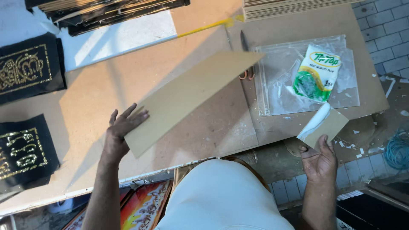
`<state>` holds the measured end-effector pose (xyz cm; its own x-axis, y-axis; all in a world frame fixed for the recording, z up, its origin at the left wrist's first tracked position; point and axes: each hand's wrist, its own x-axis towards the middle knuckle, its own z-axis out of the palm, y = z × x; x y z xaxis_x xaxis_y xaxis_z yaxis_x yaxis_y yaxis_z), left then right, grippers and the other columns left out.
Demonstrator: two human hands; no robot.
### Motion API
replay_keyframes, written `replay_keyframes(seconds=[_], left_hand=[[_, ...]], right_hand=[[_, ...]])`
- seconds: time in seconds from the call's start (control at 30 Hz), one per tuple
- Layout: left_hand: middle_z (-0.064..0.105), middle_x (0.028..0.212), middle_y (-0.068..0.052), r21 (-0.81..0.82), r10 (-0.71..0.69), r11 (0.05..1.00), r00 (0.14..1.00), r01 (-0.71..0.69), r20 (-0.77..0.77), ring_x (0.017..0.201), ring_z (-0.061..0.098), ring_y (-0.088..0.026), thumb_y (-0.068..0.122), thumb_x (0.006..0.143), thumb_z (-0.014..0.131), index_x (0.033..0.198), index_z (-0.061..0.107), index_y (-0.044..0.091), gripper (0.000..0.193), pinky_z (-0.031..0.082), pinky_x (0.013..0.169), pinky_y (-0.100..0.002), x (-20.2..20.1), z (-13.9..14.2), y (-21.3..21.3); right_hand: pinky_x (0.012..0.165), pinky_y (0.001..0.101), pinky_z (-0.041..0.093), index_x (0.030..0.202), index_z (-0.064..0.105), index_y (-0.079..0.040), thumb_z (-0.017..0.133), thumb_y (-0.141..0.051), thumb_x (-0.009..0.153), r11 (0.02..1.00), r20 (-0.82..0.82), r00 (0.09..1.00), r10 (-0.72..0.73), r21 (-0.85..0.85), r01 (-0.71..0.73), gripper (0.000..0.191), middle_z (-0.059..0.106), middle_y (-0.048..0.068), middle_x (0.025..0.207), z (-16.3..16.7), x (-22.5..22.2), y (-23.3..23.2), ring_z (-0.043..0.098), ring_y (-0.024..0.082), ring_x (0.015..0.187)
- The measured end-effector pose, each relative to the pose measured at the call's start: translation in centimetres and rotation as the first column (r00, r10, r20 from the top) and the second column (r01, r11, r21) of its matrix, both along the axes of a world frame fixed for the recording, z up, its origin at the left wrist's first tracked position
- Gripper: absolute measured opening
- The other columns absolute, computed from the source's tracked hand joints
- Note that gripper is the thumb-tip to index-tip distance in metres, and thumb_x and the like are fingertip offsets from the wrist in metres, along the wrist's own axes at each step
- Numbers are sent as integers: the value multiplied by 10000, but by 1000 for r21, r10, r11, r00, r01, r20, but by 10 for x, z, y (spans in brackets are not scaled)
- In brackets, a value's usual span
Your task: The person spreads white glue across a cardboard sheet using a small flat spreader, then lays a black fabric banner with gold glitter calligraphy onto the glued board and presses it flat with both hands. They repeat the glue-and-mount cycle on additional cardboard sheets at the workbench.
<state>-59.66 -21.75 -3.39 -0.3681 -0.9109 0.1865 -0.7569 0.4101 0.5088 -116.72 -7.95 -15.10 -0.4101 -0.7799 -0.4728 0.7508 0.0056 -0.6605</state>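
My left hand (pixel 121 127) grips the near end of a long tan board (pixel 191 96), holding it tilted above the brown work surface (pixel 93 102). My right hand (pixel 318 159) holds a small tan card (pixel 324 125) smeared with white glue along one edge, near the table's front right corner. A white and green glue pouch (pixel 317 72) lies on a clear plastic sheet (pixel 277 85) just beyond the card.
Black cloth panels with gold script (pixel 23 70) lie at the left. A stack of thin boards (pixel 289 7) sits at the back. Scissors with orange handles (pixel 246 74) peek out under the board. A teal coil (pixel 398 149) lies at the right on tiled floor.
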Motion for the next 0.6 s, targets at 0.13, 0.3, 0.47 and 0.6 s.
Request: replay_keyframes(seconds=[0.13,0.3,0.47,0.6], left_hand=[[638,1411,24,31,-79,997,978,75,192,1494,389,-253,97,862,694,1296,703,293,476,114,1199,-631,42,-38,58],[346,1635,28,174,-229,971,834,162,503,1529,252,-261,30,783,724,1454,552,361,768,195,1186,-648,91,-104,110],[200,1703,-129,223,-243,965,796,139,555,1553,201,-387,-31,748,720,1531,495,327,890,261,1197,-601,136,-156,122],[239,1599,-277,197,-19,980,999,12,34,1491,232,-500,229,821,865,1492,456,118,794,290,1190,-632,154,-180,112]], right_hand=[[785,334,460,1475,532,-176,685,-246,1054,997,-9,998,68,-44,-69,454,636,-18,1362,7,46,12,605,179,1194],[791,356,481,1464,535,-118,655,-207,1095,979,-11,981,194,-59,-195,398,643,43,1326,-3,131,32,620,210,1156],[761,365,533,1382,567,-83,614,-146,1053,912,-76,910,408,70,-404,338,679,75,1228,-27,240,55,669,212,1044],[802,362,550,1313,670,-13,616,-71,1110,771,-466,631,620,210,-602,218,698,98,1155,-44,336,52,651,197,970]])
